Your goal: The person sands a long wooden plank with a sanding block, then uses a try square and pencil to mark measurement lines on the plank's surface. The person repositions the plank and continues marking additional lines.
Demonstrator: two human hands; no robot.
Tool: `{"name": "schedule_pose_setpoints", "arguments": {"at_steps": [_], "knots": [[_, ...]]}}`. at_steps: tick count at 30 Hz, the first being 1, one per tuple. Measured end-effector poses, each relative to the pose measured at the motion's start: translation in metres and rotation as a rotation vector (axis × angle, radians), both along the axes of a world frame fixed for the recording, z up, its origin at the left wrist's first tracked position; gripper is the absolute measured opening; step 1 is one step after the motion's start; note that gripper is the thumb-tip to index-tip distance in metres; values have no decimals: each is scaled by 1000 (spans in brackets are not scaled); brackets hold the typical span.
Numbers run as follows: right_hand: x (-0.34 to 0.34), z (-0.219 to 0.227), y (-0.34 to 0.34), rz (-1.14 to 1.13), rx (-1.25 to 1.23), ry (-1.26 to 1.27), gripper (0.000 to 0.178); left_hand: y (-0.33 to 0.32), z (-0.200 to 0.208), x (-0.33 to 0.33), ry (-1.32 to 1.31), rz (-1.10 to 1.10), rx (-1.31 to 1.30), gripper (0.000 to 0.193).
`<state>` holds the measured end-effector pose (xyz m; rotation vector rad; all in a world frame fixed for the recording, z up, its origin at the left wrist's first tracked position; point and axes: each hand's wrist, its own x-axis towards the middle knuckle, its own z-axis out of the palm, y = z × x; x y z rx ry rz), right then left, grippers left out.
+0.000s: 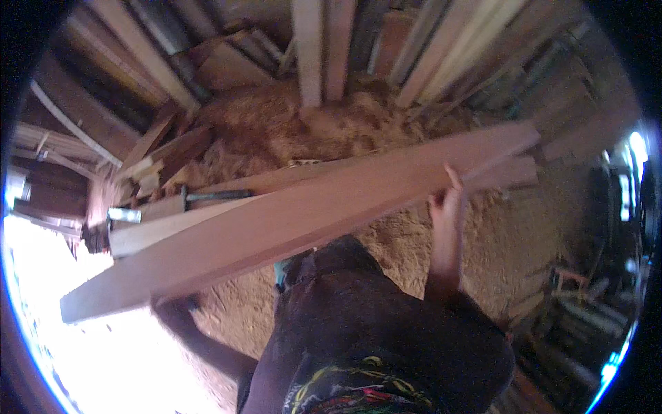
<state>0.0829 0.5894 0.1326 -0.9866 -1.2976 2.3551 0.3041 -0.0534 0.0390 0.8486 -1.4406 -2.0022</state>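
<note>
A long, wide wooden plank slants across my front, its left end low and its right end high. My right hand holds its near edge toward the right end, with a finger up on the top face. At the lower left, my left hand holds the near edge from beneath, its fingers mostly hidden. Behind the plank, a lighter board lies partly covered. A hammer-like tool with a dark handle rests on the wood beyond it.
Several upright boards lean at the far side. Sawdust covers the ground. Wood offcuts are piled at the left. More timber lies in the dim right side. Bright light washes out the lower left.
</note>
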Motion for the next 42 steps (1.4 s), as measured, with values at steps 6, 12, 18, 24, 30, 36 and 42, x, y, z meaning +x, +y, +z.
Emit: {"name": "schedule_pose_setpoints", "arguments": {"at_steps": [6,12,18,24,30,36,42], "knots": [[-19,15,-103,154,-222,85,29,-5,31,-4,103,61,88,36],[-15,5,-227,466,-392,96,46,-32,68,25,182,122,16,38],[-14,-5,-311,647,-441,28,33,-61,97,56,256,223,-83,40],[-31,-17,-377,806,-512,-84,24,-80,136,61,323,263,-209,41],[-73,-37,-403,947,-528,-115,26,-77,180,19,396,247,-320,43],[-155,-75,-406,956,-561,-193,55,-65,210,-96,451,111,-354,45],[-261,-128,-395,829,-448,-291,75,-48,186,-263,482,-111,-245,47]]}}
